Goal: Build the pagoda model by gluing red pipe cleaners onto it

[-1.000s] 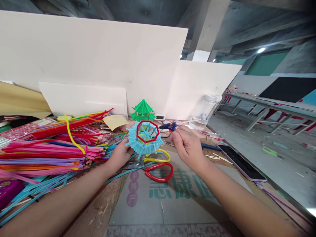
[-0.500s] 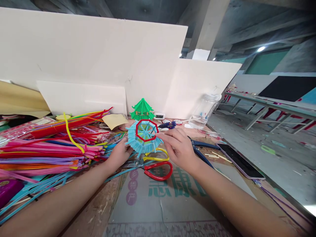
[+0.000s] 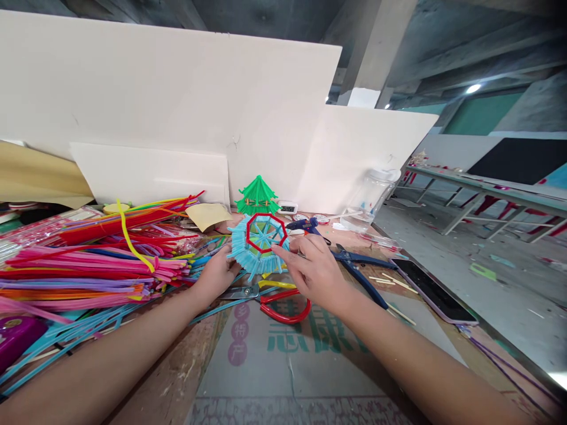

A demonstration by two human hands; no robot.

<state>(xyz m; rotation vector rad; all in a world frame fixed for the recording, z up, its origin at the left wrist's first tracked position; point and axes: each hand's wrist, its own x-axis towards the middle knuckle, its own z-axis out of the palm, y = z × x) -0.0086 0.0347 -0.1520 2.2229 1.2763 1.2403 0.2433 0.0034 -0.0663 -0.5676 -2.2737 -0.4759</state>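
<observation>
My left hand (image 3: 215, 276) grips the lower left edge of a light blue pipe-cleaner roof piece (image 3: 259, 243) with a red octagon ring (image 3: 266, 234) inside it, tilted toward me. My right hand (image 3: 312, 273) reaches in from the right, its fingertips pinching at the blue piece's lower right rim. Under my hands lie scissors with red and yellow handles (image 3: 277, 301) on a printed cardboard sheet (image 3: 287, 360). A finished green pipe-cleaner pavilion (image 3: 257, 198) stands behind the blue piece.
A big heap of coloured pipe cleaners (image 3: 88, 260) fills the left. Blue pliers (image 3: 361, 268), a blue glue gun (image 3: 305, 225), a phone (image 3: 433, 290), wooden sticks (image 3: 390, 281) and a clear plastic jar (image 3: 370, 198) lie right. White boards (image 3: 177, 106) stand behind.
My right hand has moved left and down from near the glue gun onto the blue piece's right rim. The left hand keeps its hold.
</observation>
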